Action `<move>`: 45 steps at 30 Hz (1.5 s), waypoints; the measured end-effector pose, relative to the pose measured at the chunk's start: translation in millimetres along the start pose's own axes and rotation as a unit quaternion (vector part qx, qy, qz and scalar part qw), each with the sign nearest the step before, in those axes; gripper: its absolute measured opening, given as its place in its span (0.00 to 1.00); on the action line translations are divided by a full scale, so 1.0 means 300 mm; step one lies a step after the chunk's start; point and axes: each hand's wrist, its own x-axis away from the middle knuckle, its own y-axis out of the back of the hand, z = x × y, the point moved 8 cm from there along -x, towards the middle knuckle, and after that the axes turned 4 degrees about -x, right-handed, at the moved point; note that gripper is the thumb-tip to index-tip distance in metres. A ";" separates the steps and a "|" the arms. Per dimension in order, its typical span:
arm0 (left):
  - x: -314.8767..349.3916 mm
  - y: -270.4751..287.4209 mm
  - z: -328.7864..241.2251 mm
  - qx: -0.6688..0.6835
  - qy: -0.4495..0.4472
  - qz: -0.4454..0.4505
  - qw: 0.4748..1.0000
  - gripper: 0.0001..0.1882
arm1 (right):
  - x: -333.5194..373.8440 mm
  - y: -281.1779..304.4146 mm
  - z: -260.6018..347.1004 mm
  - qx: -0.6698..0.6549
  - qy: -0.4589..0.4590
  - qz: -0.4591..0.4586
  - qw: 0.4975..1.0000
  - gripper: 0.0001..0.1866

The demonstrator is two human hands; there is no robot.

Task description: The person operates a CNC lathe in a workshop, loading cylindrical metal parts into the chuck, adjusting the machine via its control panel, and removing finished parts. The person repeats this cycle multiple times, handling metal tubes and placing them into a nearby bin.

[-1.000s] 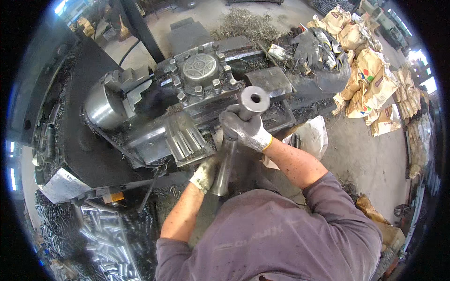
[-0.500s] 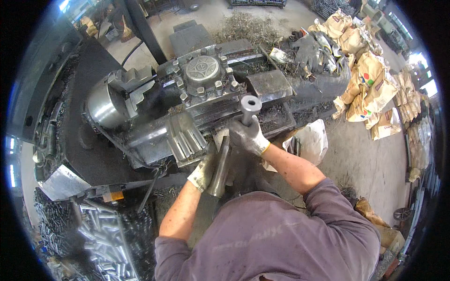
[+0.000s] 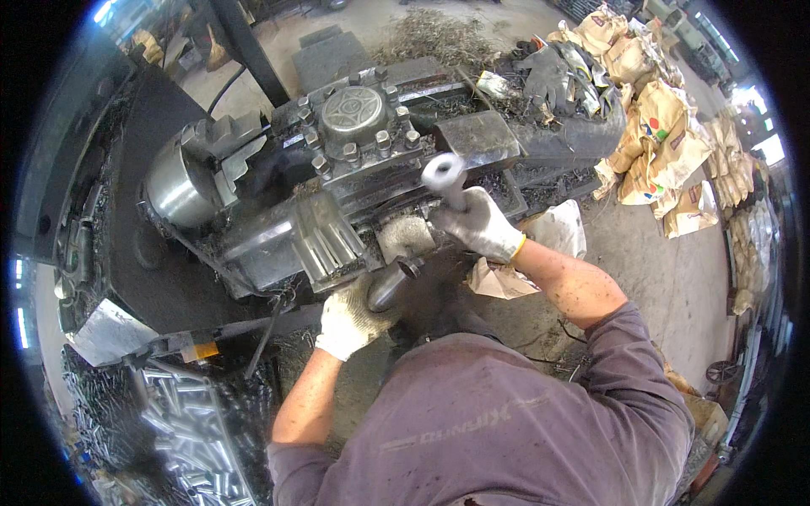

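Note:
My left hand point(image 3: 353, 322), in a soiled white knit glove, is closed around a short dark metal tube point(image 3: 393, 285) below the ribbed metal block. One end of that tube points up and to the right. My right hand point(image 3: 483, 226), gloved too with a yellow cuff edge, grips the shank of a metal piece point(image 3: 444, 172) that has a round, flanged end with a hole in it. This flanged end sticks up past the fingers and is slightly smeared by motion. The two pieces are apart from each other. A pale, rough rounded thing point(image 3: 406, 237) lies between my hands, its kind unclear.
Ahead stands a lathe with a shiny chuck point(image 3: 182, 192), a bolted tool post point(image 3: 354, 115) and a ribbed block point(image 3: 327, 243). Metal tubes fill a bin point(image 3: 190, 430) at lower left. Brown paper sacks point(image 3: 662, 139) and dark gloves point(image 3: 548, 80) lie at right, with metal shavings point(image 3: 434, 38) beyond.
My hands have moved apart, the right one to the right and the left one slightly up. The tube in my left hand has turned, its end now pointing up and right.

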 end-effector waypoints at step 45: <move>0.038 0.081 0.025 0.000 0.004 -0.033 0.999 0.35 | 0.046 -0.051 0.173 0.548 0.181 0.147 0.803 0.11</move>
